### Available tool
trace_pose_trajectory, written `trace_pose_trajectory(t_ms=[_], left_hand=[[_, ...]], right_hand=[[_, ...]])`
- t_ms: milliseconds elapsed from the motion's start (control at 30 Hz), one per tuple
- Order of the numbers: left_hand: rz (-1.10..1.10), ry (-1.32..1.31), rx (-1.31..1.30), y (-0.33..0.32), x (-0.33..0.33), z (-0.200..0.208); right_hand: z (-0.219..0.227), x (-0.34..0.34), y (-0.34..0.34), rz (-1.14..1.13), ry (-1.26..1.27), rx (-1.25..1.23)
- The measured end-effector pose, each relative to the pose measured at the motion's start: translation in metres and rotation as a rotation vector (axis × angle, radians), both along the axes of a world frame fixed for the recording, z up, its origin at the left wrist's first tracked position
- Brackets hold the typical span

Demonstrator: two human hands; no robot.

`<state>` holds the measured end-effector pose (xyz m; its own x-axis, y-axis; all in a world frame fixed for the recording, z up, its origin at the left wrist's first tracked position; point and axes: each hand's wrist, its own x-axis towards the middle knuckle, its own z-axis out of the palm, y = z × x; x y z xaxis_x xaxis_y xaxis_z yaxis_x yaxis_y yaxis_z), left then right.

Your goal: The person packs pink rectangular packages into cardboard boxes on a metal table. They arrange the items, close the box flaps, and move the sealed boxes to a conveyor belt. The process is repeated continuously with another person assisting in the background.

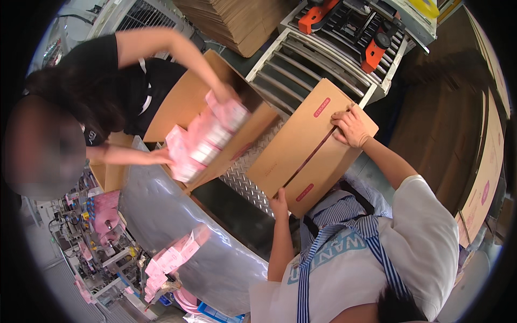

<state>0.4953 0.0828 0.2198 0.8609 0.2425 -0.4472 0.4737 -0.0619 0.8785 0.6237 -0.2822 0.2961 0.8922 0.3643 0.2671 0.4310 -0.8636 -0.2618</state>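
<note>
A brown cardboard box [309, 153] with a dark seam between its top flaps and small red labels lies tilted in front of me. My left hand [279, 204] grips its near left edge at one end of the seam. At the other end, my right hand [353, 126] holds the flaps, fingers bent over the top and palm at the edge. Left of it stands an open cardboard box [249, 141] holding pink-and-white packs [207, 141]. A co-worker's two hands, partly blurred, are on those packs.
A roller conveyor [291, 70] leads up to a machine with orange arms [374, 54]. Stacked flat cardboard [239, 21] stands at the back. A curved metal chute [161, 210] and a row of pink packs [172, 261] are at left. Large cardboard sheets [479, 172] stand at right.
</note>
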Motion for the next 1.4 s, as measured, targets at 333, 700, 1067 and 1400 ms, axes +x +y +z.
trace_pose_trajectory(t_ms=[333, 700, 1067, 1400], left_hand=[[0.251, 0.449, -0.419, -0.11, 0.082, 0.033], [-0.045, 0.061, -0.113, -0.229, 0.34, 0.028], [-0.237, 0.072, -0.061, -0.346, 0.402, 0.049], [-0.435, 0.314, -0.246, -0.405, 0.415, 0.039]], right_hand=[[-0.019, 0.19, -0.062, -0.722, 0.276, -0.007], [-0.021, 0.351, -0.214, -0.312, -0.081, 0.041], [-0.025, 0.259, -0.196, -0.385, 0.059, 0.117], [-0.013, 0.225, -0.215, -0.247, 0.149, -0.011]])
